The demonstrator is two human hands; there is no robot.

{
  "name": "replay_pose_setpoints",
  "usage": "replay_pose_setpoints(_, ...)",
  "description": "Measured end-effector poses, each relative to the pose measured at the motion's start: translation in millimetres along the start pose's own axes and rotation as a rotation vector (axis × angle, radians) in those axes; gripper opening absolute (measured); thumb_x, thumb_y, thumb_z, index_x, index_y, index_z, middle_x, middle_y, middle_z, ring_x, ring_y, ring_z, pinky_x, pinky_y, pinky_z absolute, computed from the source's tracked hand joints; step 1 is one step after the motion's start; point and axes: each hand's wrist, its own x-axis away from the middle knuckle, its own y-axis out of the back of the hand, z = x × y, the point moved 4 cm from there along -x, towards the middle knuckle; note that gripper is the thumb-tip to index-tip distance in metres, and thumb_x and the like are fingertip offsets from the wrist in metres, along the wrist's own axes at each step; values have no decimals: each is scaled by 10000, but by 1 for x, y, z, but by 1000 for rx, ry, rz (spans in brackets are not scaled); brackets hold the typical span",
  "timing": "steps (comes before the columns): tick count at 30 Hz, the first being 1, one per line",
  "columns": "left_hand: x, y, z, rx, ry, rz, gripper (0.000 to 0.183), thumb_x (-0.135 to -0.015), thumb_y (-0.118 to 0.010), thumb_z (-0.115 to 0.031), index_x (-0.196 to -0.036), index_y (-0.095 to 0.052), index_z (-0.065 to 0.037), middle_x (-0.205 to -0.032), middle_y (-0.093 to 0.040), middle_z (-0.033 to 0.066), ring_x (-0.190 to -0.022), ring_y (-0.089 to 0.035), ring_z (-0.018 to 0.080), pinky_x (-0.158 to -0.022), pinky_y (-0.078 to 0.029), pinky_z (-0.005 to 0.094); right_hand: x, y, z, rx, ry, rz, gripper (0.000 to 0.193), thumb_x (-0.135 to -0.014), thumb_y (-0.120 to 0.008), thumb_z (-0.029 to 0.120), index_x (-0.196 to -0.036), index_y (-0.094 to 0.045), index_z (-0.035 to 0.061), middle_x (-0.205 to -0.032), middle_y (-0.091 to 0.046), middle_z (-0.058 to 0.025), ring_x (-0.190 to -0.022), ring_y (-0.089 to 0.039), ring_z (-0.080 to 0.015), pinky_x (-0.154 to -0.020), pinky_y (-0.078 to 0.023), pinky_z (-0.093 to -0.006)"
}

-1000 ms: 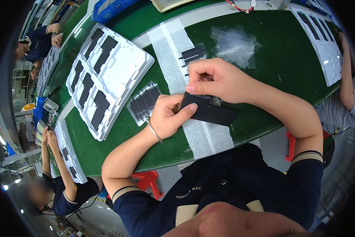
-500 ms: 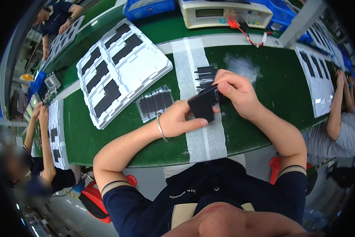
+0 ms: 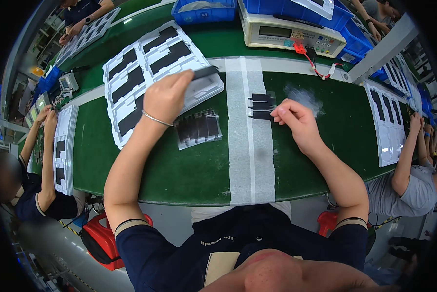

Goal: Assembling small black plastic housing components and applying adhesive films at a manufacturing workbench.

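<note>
My left hand [image 3: 167, 97], with a bangle at the wrist, is closed on a thin black flat piece [image 3: 206, 73] seen almost edge-on. It is over the near right part of a white moulded tray [image 3: 206, 90], where several black stepped flat pieces [image 3: 170, 57] lie in the pockets. My right hand [image 3: 296, 121] has its fingertips pinched at the right end of a black strip [image 3: 262, 115], the lowest of a few on clear film. That film lies on the pale paper band [image 3: 250, 170]. Left of the band rests a clear sheet with more black strips [image 3: 197, 129].
A cream bench meter [image 3: 291, 36] with red and black leads stands at the back, beside blue bins [image 3: 204, 12]. Crumpled clear film [image 3: 303, 100] lies right of my right hand. Other people work at white trays [image 3: 65, 146] on both sides. A metal post [image 3: 384, 51] rises at back right.
My left hand has carried the black flat piece away from my right hand, up and left over the tray. My right hand has dropped to the strips on the paper band.
</note>
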Motion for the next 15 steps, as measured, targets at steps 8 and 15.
replay_pose_setpoints(8, 14, -13, 14, -3, 124, 451, 300, -818, -544, -151, -1096, -556, -40, -1172, -523, 145, -1066, -508, 279, -890, -423, 353, 1, -4, -1, 58, 18, 41, 140, -857, -518, 94, -797, -593, -9, -760, -545, -26, -716, -514, -85, -661, -415, -219)
replay_pose_setpoints(15, 16, -11, 9, 60, 132, 529, 373, -833, -551, -226, -1132, -522, -5, -1219, -485, 165, -1113, -474, 304, -921, -403, 353, 3, -15, 14, 604, 269, 105, 381, -782, -602, 181, -1108, -509, 8, -1071, -538, -136, -968, -526, -211, -852, -401, -320)
